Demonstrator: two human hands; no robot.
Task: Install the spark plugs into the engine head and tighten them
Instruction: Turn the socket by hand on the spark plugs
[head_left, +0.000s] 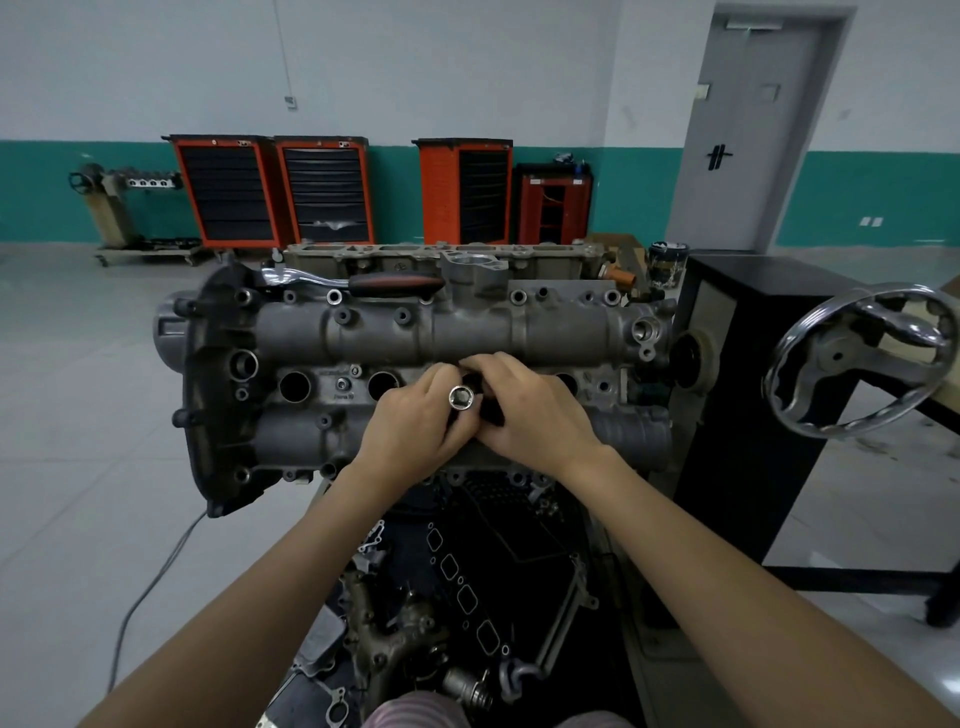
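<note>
Room: pale tiled floor (67, 415) ran under you to a white wall with a teal band (883, 197), and a grey door (748, 135) stood at the back right.
Nearest you: loose engine parts (415, 613) lay on a dark surface below your forearms, nearer to you than your fingers.
Left hand: your left hand (415, 421) was curled round a shiny socket (461, 398), whose open end faced up at you; your fingers wrapped its body just left of your right hand.
Right hand: your right hand (530, 410) touched the left one, fingers bent down toward the same spot on the head; what they pinched was hidden, so I cannot tell whether they held anything.
Spark plug: none could be made out; anything under the socket was covered by your fingers.
Engine head: the grey engine head (426, 332) lay lengthwise under both hands, on a stand.
Plug wells: two dark round plug wells (295, 387) stood open to the left of your fingers; another showed partly just right of your right hand; the one beneath your fingers was mostly hidden.
Ratchet: a ratchet (363, 283) with a black and red grip rested on the far edge of the head, well beyond your fingertips.
Handwheel: a chrome handwheel (857, 358) stood well to the right of your right hand, beside a black cabinet (753, 415).
Far wall: orange tool carts (270, 192) stood in a row beyond the engine.
</note>
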